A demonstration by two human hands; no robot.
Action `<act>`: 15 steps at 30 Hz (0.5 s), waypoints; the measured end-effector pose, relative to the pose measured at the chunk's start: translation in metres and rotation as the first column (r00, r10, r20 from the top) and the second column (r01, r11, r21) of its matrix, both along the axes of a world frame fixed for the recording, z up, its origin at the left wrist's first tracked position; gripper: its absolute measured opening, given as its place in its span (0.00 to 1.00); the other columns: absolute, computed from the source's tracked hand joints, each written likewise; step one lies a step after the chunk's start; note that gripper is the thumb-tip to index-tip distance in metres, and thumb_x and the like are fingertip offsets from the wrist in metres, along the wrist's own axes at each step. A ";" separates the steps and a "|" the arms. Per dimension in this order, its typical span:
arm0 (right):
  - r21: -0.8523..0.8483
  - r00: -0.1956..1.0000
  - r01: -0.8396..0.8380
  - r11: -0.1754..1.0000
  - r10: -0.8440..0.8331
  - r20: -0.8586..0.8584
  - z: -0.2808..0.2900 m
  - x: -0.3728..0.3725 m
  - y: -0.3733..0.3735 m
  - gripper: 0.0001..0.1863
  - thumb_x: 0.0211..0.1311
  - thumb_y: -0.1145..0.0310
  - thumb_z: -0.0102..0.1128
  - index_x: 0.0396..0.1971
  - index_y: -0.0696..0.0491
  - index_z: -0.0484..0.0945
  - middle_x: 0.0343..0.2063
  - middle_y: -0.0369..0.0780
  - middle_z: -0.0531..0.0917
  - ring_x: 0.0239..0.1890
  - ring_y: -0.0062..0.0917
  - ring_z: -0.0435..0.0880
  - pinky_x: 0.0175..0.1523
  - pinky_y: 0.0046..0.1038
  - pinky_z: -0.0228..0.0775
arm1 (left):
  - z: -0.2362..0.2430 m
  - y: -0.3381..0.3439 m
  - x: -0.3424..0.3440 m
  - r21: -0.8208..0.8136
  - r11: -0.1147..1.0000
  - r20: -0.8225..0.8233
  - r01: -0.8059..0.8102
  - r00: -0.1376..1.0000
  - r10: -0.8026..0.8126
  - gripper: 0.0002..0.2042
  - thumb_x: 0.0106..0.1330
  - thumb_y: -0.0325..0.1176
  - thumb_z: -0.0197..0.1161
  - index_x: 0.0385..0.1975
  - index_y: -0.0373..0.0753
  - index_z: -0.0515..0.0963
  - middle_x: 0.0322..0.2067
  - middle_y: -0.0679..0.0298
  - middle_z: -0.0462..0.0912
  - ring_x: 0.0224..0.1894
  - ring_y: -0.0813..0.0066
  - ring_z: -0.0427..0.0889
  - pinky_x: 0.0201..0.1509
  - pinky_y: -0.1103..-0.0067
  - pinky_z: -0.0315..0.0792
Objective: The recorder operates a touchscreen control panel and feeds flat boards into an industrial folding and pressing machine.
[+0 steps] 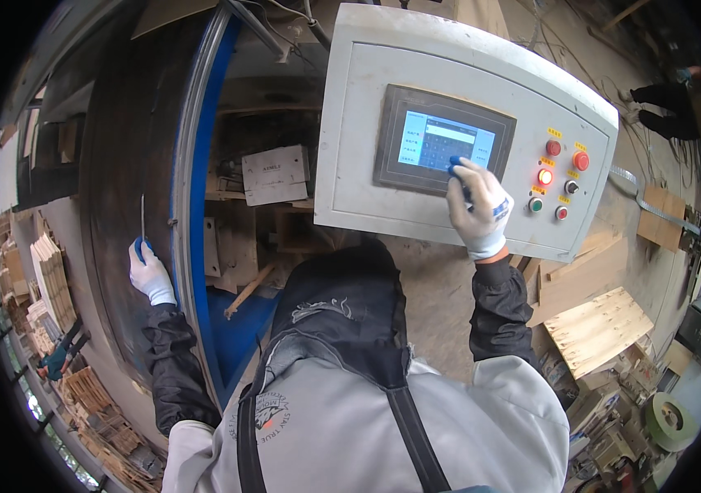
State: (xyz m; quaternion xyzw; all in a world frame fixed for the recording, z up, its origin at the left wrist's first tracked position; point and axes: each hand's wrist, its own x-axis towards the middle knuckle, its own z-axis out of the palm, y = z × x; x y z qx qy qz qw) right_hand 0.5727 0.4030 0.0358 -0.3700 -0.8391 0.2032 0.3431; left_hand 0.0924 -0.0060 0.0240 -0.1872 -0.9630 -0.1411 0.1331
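Note:
My left hand (152, 278), in a white glove with blue fingertips, is closed at the dark flat surface on the left. From its fingers sticks a thin, straight metal tool (143, 220), pointing away from me; its handle is hidden in the grip. My right hand (479, 209), gloved alike, is raised at the lower right corner of a lit touchscreen (437, 144). One finger reaches to the screen while the others bend loosely, and I see nothing held. The screen, showing a keypad, is set in a grey control box (350, 181).
Right of the screen are several buttons, one a lit red button (545, 177). A blue machine frame (197, 197) runs along my left. Beyond it lies a white box (276, 176). A plywood sheet (599, 329) and a tape roll (669, 421) are at right. Two other people appear far off.

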 end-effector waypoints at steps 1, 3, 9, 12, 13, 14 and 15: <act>-0.028 0.999 0.031 0.999 -0.032 -0.012 0.000 0.001 0.002 0.10 0.56 0.77 0.71 0.39 0.54 0.85 0.41 0.44 0.90 0.36 0.35 0.91 0.43 0.29 0.83 | 0.000 -0.001 -0.001 -0.011 1.000 0.002 -0.014 1.000 0.014 0.16 0.77 0.44 0.59 0.55 0.42 0.84 0.45 0.51 0.90 0.48 0.50 0.89 0.55 0.63 0.80; 0.011 0.999 0.032 0.999 -0.031 -0.015 -0.001 0.000 0.008 0.10 0.57 0.77 0.71 0.39 0.54 0.85 0.41 0.44 0.90 0.38 0.35 0.91 0.44 0.29 0.84 | 0.000 -0.003 -0.002 -0.033 0.999 0.007 -0.043 0.999 0.043 0.17 0.77 0.44 0.59 0.56 0.43 0.84 0.46 0.51 0.90 0.49 0.49 0.89 0.55 0.63 0.79; 0.023 1.000 -0.004 1.000 0.004 -0.004 -0.001 -0.013 0.015 0.09 0.58 0.78 0.69 0.39 0.55 0.85 0.41 0.45 0.91 0.39 0.36 0.92 0.45 0.29 0.84 | -0.001 -0.003 -0.005 -0.052 0.998 -0.007 -0.031 0.999 0.031 0.17 0.77 0.44 0.60 0.56 0.43 0.84 0.46 0.51 0.90 0.48 0.49 0.89 0.55 0.63 0.80; 0.040 0.991 0.072 0.997 -0.067 -0.114 -0.001 -0.005 0.026 0.09 0.59 0.79 0.68 0.40 0.56 0.85 0.40 0.46 0.90 0.39 0.34 0.92 0.45 0.28 0.83 | 0.000 0.001 0.001 -0.009 0.999 0.029 -0.033 0.999 0.034 0.16 0.77 0.44 0.60 0.56 0.43 0.84 0.46 0.50 0.90 0.48 0.50 0.89 0.55 0.63 0.80; -0.074 0.971 0.140 0.987 -0.152 -0.187 -0.005 0.003 0.027 0.08 0.61 0.80 0.66 0.40 0.58 0.85 0.40 0.47 0.90 0.38 0.31 0.91 0.44 0.27 0.82 | -0.001 -0.001 0.001 -0.029 0.999 0.008 -0.041 0.999 0.041 0.16 0.77 0.44 0.60 0.56 0.43 0.84 0.46 0.50 0.90 0.48 0.50 0.89 0.54 0.63 0.80; -0.055 0.941 0.169 0.984 -0.178 -0.288 -0.012 0.009 0.030 0.08 0.62 0.81 0.65 0.41 0.59 0.85 0.40 0.47 0.90 0.37 0.29 0.91 0.44 0.26 0.82 | -0.002 -0.006 -0.002 -0.050 0.998 -0.014 -0.048 0.999 0.048 0.16 0.77 0.43 0.59 0.56 0.43 0.84 0.46 0.50 0.90 0.48 0.50 0.89 0.54 0.63 0.80; -0.084 0.947 0.180 0.980 -0.196 -0.255 -0.013 0.016 0.028 0.08 0.62 0.80 0.66 0.41 0.59 0.85 0.41 0.47 0.90 0.37 0.29 0.91 0.44 0.27 0.82 | -0.002 -0.007 -0.003 -0.039 0.998 -0.003 -0.047 0.999 0.047 0.16 0.77 0.44 0.59 0.56 0.43 0.84 0.46 0.51 0.90 0.48 0.50 0.89 0.54 0.63 0.80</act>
